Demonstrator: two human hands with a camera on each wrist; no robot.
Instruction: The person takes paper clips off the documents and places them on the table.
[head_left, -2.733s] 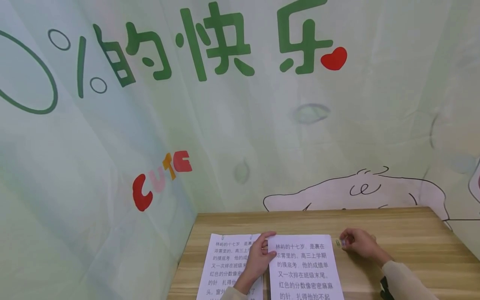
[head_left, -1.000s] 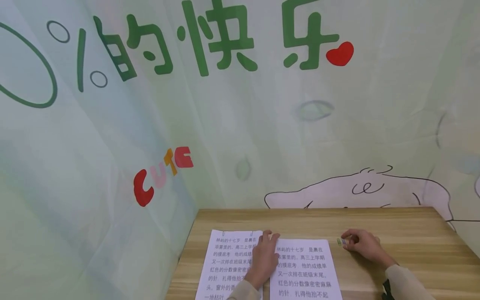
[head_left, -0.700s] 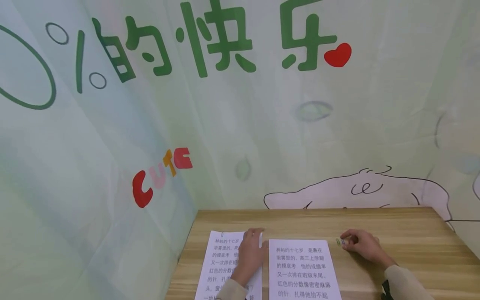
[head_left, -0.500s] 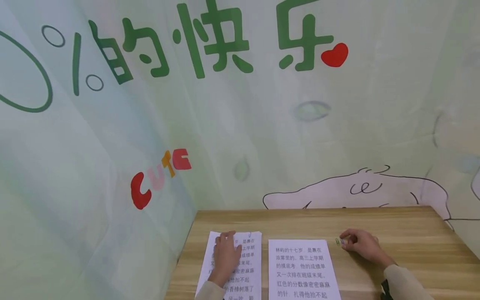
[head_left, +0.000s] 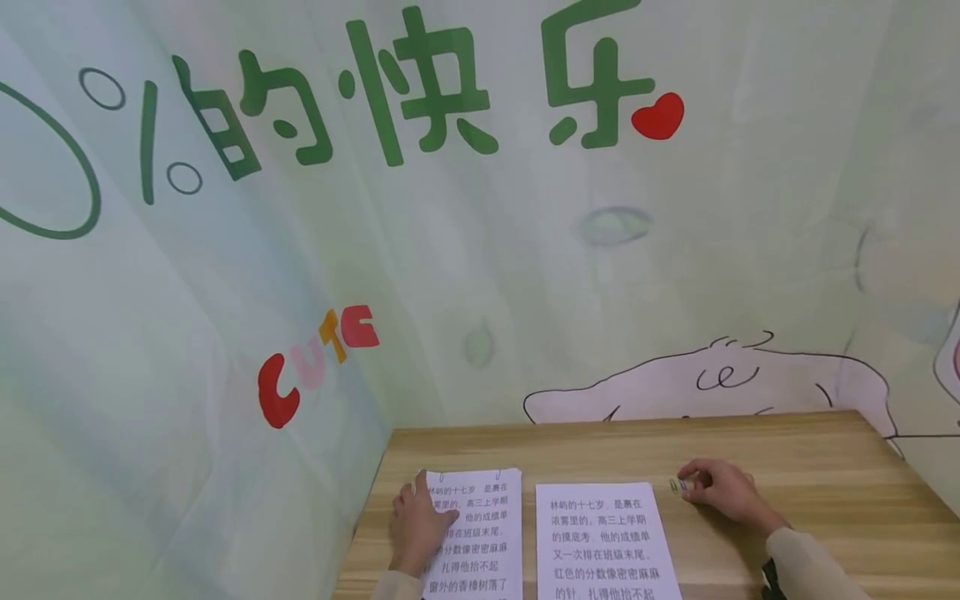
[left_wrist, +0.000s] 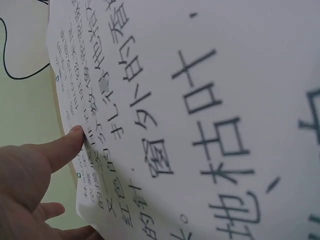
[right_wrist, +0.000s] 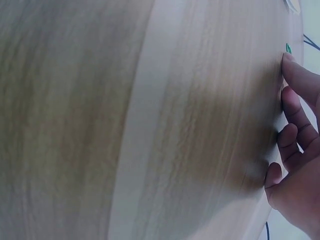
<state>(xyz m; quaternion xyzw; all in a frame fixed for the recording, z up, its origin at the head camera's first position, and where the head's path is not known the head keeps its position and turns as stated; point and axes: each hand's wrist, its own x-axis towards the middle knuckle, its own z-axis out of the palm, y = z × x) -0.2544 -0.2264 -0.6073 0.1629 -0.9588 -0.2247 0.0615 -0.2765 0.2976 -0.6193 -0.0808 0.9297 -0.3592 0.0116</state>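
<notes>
My left hand [head_left: 420,523] is at the left edge of the left paper stack [head_left: 480,542], thumb lying over the printed top sheet and the other fingers along the side. In the left wrist view the thumb [left_wrist: 65,147] rests on the page [left_wrist: 165,100]. Two paper clips show at that stack's top edge. My right hand [head_left: 727,493] rests on the table, fingertips right at a few small coloured paper clips [head_left: 677,485]. In the right wrist view a green paper clip [right_wrist: 288,48] lies just past a fingertip; the fingers are loosely bent.
A second printed paper stack [head_left: 600,542] lies between the hands, to the right of the first. The wooden table [head_left: 600,450] ends at the back against a printed curtain [head_left: 465,275] with green lettering, a red heart and a cartoon animal.
My left hand has moved left, from the inner edge of the right paper stack across the left stack's top to its left edge. The right hand stays by the clips.
</notes>
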